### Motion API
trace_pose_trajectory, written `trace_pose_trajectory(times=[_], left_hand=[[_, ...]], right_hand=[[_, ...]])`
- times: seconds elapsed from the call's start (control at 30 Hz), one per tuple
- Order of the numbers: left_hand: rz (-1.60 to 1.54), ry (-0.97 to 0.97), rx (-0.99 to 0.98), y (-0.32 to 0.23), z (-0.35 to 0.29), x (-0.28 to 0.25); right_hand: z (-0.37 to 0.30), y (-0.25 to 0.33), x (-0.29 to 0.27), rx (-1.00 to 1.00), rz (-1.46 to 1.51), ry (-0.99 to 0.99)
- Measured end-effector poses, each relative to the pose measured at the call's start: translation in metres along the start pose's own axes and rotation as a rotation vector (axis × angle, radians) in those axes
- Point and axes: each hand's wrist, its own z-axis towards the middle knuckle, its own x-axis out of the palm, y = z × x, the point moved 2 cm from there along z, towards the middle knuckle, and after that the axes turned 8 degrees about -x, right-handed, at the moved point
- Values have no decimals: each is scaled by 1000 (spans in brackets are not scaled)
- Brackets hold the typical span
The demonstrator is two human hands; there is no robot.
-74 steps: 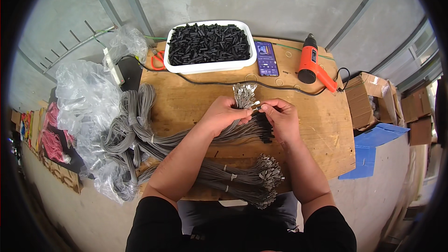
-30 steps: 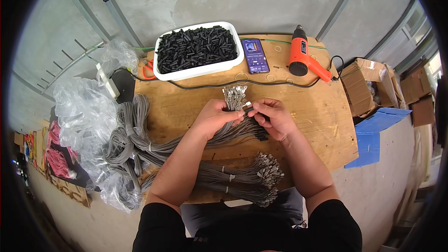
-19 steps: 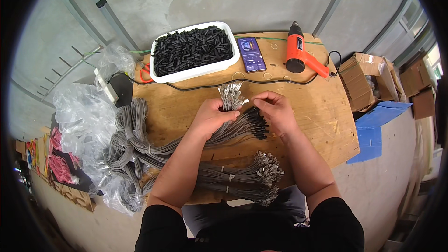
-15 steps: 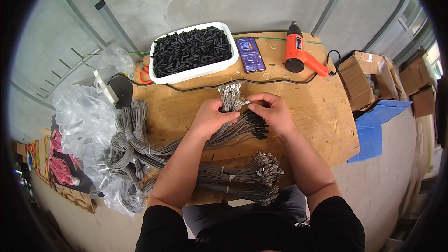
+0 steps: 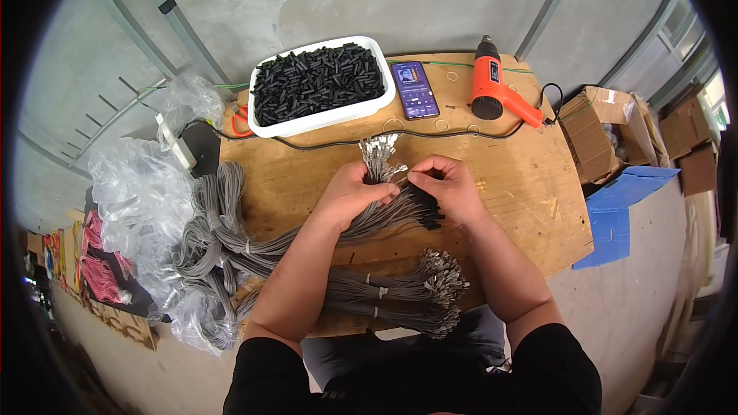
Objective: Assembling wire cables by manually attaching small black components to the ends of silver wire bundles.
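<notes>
My left hand (image 5: 350, 196) is closed around a bundle of grey cables, whose silver metal ends (image 5: 378, 155) fan out above the thumb. Close by on the right, my right hand (image 5: 452, 188) pinches thumb and forefinger together beside those ends; whatever is between the fingertips is too small to make out. Beneath both hands lie more grey cables with black sleeved ends (image 5: 427, 214), partly covered by the right hand. Nearer to me, tied grey cable bundles (image 5: 377, 292) with silver ends rest on the wooden table (image 5: 530, 192).
A white tub (image 5: 388, 84) of short black tubes stands at the back, beside a phone (image 5: 413, 91) and an orange heat gun (image 5: 492, 84). A black cord (image 5: 346, 141) crosses the table. Clear plastic bags (image 5: 138, 192) and looped cables (image 5: 219, 200) crowd the left; cardboard boxes (image 5: 588, 131) stand right.
A silver end that showed at my right fingertips is no longer visible there. The right fingers have shifted very slightly; my left hand keeps its hold on the bundle.
</notes>
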Motion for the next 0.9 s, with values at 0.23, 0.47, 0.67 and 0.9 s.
trace_pose_trajectory(times=[0.23,0.47,0.67,0.9], left_hand=[[-61,20,28,1,-1,2],[-1,-21,37,1,0,3],[-80,-68,33,2,0,2],[-99,-70,10,5,2,0]], right_hand=[[-2,3,4,29,6,-5],[-1,2,0,79,-2,-8],[9,-2,-22,252,687,-276],[13,-10,-31,250,819,-328]])
